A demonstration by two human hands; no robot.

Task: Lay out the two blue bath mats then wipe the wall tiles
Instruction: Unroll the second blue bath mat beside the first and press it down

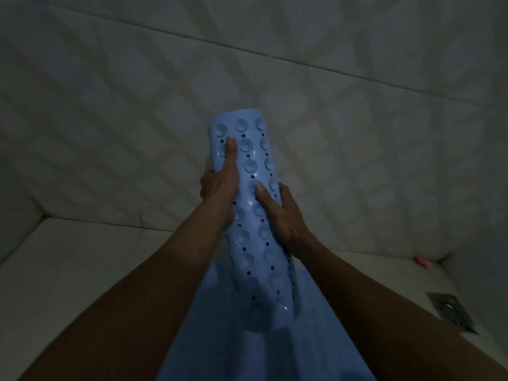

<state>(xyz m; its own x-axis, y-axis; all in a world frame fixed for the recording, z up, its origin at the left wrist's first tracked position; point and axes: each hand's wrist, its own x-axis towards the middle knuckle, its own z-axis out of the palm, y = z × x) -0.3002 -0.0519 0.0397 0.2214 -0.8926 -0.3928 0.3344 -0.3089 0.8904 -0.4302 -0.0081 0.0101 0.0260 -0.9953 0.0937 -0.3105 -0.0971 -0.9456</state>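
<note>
I hold a rolled light-blue rubber bath mat (254,166) upright in front of me, its suction cups and small holes facing out. My left hand (220,188) grips its left side with the thumb stretched up along the roll. My right hand (280,213) clasps its right side a little lower. A second blue mat (316,339), soft and fuzzy, lies flat on the floor below the roll, partly hidden by my arms. Pale patterned wall tiles (137,105) fill the view behind. The room is dim.
The pale floor (82,270) meets the wall in a corner at the right. A dark square floor drain (450,312) sits at the lower right. A small pink object (423,262) lies by the wall near that corner.
</note>
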